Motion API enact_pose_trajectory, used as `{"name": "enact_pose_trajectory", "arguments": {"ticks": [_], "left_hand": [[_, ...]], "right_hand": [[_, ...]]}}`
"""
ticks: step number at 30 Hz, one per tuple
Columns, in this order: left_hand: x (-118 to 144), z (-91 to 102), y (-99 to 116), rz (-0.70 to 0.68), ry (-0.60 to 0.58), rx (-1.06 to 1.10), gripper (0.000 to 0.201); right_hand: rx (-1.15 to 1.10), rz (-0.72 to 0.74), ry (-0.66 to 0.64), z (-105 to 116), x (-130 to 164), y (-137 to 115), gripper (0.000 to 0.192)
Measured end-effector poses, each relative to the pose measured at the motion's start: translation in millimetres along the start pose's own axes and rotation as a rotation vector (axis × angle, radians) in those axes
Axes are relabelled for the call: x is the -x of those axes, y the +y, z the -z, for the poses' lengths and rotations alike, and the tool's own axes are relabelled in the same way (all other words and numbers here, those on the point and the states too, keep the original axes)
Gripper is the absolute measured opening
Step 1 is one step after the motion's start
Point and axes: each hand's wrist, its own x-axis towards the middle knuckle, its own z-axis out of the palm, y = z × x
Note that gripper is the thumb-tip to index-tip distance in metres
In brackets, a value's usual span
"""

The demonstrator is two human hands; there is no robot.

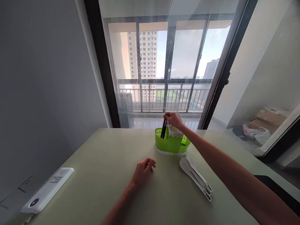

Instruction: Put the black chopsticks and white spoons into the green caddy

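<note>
My right hand (172, 119) reaches over a green utensil holder (168, 145) and pinches the top ends of black chopsticks (164, 129). Their lower ends stand inside the holder's left compartment. Just right of them, a pale, light-coloured item (175, 131) sits in the holder, partly hidden by my wrist. On the table, my left hand (143, 169) rests in front of the holder with its fingers loosely bent and holding nothing. Several white spoons (195, 175) lie stacked together to the right, below my right forearm.
The pale table (93, 175) reaches to a sliding glass door. A white elongated device (50, 189) lies along the left edge by the wall. A flat black object (276, 189) is partly covered by my right arm. Cardboard boxes (269, 118) and bags lie on the floor at right.
</note>
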Motion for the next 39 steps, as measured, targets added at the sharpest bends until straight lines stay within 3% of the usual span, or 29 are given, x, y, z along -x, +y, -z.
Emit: {"name": "enact_pose_trajectory", "arguments": {"ticks": [5,9,15,19,22,26,30,39], "left_hand": [[0,0.0,0,-0.008,0.003,0.000,0.047],[1,0.2,2,-0.021,0.002,-0.002,0.047],[2,0.0,4,-0.016,-0.006,-0.017,0.047],[1,0.1,3,-0.036,0.002,-0.031,0.045],[1,0.1,3,-0.042,0.000,-0.051,0.045],[1,-0.7,5,-0.043,-0.002,-0.066,0.045],[2,-1.7,7,-0.039,-0.001,-0.056,0.043],[5,-3.0,11,-0.021,0.007,-0.091,0.044]], "right_hand": [[0.015,-0.014,0.051,6,1,-7,0.025],[-0.006,0.040,0.137,20,20,-19,0.036],[-0.059,0.186,0.084,49,92,-22,0.034],[0.012,0.307,-0.067,70,147,-5,0.032],[0.116,0.296,-0.159,79,185,14,0.028],[0.357,0.227,-0.342,70,232,45,0.024],[0.556,0.098,-0.403,47,265,68,0.025],[0.690,-0.024,-0.517,28,274,52,0.027]]}}
